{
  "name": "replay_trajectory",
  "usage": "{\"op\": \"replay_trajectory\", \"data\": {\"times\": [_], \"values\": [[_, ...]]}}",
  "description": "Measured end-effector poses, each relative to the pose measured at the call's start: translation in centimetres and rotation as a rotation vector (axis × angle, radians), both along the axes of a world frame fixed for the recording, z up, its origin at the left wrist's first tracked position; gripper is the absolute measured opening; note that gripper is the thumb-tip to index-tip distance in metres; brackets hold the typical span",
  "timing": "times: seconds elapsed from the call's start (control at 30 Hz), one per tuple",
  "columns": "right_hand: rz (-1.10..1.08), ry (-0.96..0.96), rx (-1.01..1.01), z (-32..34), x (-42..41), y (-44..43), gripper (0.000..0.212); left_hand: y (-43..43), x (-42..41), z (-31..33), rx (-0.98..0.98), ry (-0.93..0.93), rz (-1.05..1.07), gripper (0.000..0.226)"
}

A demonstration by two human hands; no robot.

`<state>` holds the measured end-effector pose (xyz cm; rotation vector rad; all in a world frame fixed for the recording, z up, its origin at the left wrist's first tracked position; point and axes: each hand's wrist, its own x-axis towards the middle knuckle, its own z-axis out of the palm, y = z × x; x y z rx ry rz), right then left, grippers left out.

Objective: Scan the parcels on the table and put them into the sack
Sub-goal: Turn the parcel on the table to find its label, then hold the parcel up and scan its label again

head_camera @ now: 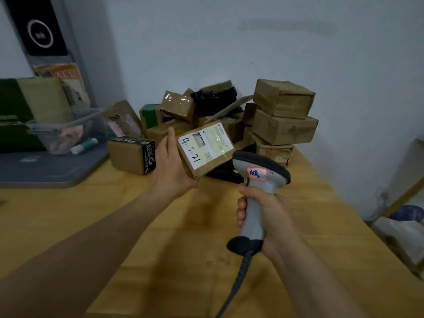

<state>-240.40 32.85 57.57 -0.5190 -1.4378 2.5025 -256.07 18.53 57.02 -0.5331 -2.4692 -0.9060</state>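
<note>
Your left hand (pixel 171 167) grips a small brown cardboard parcel (pixel 205 149) by its left edge, lifted above the wooden table (pixel 160 226), its white label tilted up toward you. Your right hand (pixel 266 216) is wrapped tight around the handle of a grey-and-black corded barcode scanner (pixel 257 180) — its head sits just beside the parcel's lower right corner. More brown boxes (pixel 283 111) are heaped behind, against the wall.

A wooden bench (pixel 160 237) carries a pile of boxes (pixel 231 115) against the wall. Left of the pile, apart from it, sits one box with black tape (pixel 132 157). Further left of the pile lies a grey lid (pixel 52 168) with a clear tub (pixel 68 131) on it.
</note>
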Motion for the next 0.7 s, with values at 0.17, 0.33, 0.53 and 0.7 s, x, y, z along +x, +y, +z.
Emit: {"op": "replay_trajectory", "data": {"times": [0.17,0.33,0.53,0.7], "values": [[0.044,0.013,-0.132,2.0,2.4,-4.1,0.009,-5.3,4.3,0.4,-0.057,0.140,0.076,0.134],[0.089,0.022,-0.218,3.6,4.9,-7.6,0.010,-8.7,6.5,0.5,-0.104,0.279,0.101,0.113],[0.060,0.034,-0.263,5.0,6.6,-10.0,0.011,-10.6,7.9,0.7,-0.064,0.379,0.106,0.099],[0.044,0.034,-0.306,5.7,7.4,-10.8,0.012,-11.3,9.1,0.9,-0.073,0.339,0.141,0.099]]}}
